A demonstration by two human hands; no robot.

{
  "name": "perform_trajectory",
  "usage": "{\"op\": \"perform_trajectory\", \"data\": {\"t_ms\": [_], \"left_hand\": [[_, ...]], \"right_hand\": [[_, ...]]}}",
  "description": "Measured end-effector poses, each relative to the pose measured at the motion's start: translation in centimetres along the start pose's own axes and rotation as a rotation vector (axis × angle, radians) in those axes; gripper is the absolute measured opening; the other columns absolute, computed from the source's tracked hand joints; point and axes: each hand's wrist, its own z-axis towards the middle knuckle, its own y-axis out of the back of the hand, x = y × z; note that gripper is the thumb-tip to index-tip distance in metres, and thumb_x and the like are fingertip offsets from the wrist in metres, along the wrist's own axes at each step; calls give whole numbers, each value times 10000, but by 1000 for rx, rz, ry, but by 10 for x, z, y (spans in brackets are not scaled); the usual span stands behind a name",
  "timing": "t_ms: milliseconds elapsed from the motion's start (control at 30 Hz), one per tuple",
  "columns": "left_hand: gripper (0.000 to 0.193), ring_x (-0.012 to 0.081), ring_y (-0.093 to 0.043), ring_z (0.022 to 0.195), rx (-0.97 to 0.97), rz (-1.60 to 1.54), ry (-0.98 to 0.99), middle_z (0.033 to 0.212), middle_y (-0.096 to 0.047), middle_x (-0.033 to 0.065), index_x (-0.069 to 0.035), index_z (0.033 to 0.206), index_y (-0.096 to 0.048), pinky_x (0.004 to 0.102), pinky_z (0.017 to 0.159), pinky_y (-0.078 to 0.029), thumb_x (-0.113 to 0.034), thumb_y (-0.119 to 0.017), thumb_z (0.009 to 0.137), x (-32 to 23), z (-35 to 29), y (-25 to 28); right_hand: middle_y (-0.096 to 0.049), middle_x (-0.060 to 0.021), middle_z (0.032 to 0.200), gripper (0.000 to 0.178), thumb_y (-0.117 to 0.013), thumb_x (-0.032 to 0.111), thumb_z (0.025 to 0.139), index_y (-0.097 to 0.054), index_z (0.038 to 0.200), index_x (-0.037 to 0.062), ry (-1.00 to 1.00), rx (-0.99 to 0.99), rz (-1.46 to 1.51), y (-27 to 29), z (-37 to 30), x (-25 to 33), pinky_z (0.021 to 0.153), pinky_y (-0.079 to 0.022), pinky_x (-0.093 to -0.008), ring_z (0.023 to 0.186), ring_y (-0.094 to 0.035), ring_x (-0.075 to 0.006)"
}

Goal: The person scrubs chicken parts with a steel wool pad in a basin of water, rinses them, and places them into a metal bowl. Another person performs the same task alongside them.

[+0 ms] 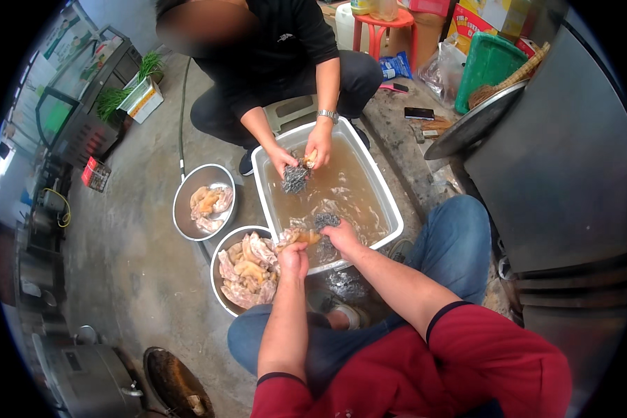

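Observation:
My left hand (294, 260) is closed round one end of a pig's trotter (303, 237), yellowish and pink, over the near edge of a white rectangular tub (390, 202). In my right hand (343, 237) is a grey steel wool scourer (327, 220), close beside the trotter's other end. Murky brown water (355, 188) fills much of the tub. Across from me a crouching person in black grips another steel wool scourer (295, 180) and a small yellowish piece (311, 159) over the tub's far end.
Left of the tub stand a metal bowl (219, 298) heaped with trotters and a second metal bowl (176, 209) with fewer. A hose (182, 132) runs along the floor. At the right are a large metal cabinet (543, 160), a round lid (467, 129) and a green basket (488, 66).

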Motion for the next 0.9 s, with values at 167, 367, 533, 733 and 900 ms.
{"op": "perform_trajectory", "data": {"t_ms": [167, 367, 533, 733, 900], "left_hand": [[355, 319, -604, 1063, -30, -130, 51, 1102, -646, 154, 34, 1094, -602, 435, 1006, -445, 44, -549, 743, -24, -3, 0], [406, 311, -602, 1077, 13, -166, 75, 1166, -622, 141, -43, 1268, -526, 484, 956, -473, -176, -540, 884, -36, -18, -23], [359, 259, -611, 927, -26, -114, 261, 1064, -633, 109, -65, 1224, -546, 441, 819, -509, -278, -512, 938, -25, -6, -29], [314, 179, -612, 791, -125, -32, 409, 952, -659, 11, -158, 1125, -622, 295, 594, -465, -387, -495, 951, -8, 13, -31], [294, 155, -585, 629, -164, -18, 517, 850, -641, 0, -149, 1061, -613, 288, 467, -403, -395, -492, 953, -4, 21, -38]], "right_hand": [[-676, -187, 953, 503, -711, 120, 730, -576, 1177, -67, 92, -192, -56, 41, 29, 8, 752, -528, -387, 867, -658, -273], [-685, -210, 1102, 548, -714, 158, 719, -593, 1230, 1, 75, 20, -1213, 110, 44, 24, 889, -534, -406, 1046, -660, -353], [-672, -203, 1148, 506, -731, 144, 726, -627, 1203, 14, -92, 231, -1668, 111, 50, 1, 926, -518, -424, 1073, -639, -373], [-678, -167, 1124, 556, -771, 99, 733, -576, 1239, -22, -11, 338, -919, 94, 65, -3, 898, -523, -377, 995, -668, -282], [-654, -166, 1164, 704, -780, 121, 723, -496, 1356, 4, -121, 363, -152, 63, 58, 42, 911, -493, -374, 1056, -634, -269]]}}
